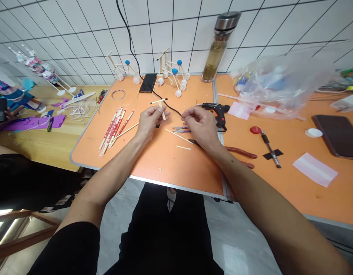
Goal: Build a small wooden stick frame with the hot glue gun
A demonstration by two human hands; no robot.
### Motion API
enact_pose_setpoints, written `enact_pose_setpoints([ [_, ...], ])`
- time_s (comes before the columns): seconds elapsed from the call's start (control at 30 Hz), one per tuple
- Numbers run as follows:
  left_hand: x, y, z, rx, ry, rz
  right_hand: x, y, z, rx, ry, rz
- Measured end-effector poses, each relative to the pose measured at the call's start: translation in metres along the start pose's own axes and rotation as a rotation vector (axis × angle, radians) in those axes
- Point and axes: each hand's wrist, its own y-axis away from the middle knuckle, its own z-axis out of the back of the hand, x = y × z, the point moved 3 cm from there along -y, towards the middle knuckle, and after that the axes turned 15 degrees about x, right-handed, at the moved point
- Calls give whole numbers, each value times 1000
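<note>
My left hand point(149, 122) is closed on a small cross of two wooden sticks point(160, 104), held up over the orange table point(153, 160). My right hand point(199, 125) hovers just to the right with its fingers curled together; what they pinch, if anything, is too small to see. Small scissors point(179, 129) and loose wooden sticks point(178, 136) lie between and under the hands. A black glue gun point(218, 110) stands right of my right hand. Wrapped chopsticks point(113, 128) lie left of my left hand.
Red-handled pliers point(239, 152), a craft knife point(269, 147), a red cap point(255, 130), phones point(338, 135) point(148, 82), a black cable point(130, 42), a bottle point(219, 46), a plastic bag point(279, 82) and stick models point(172, 70) are on the table. Another person sits at far left.
</note>
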Motion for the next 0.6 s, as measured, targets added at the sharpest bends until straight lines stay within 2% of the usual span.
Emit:
enact_pose_setpoints([
  [0.13, -3, -2, 10, -12, -21, -48, 7, 0, -5, 5, 26, 34],
  [0.27, -1, -6, 15, -24, -51, -59, 2, -1, -12, 4, 94, 61],
  [0.6, 3, -10, 10, -23, -10, -17, -4, -1, -3, -3, 204, 150],
])
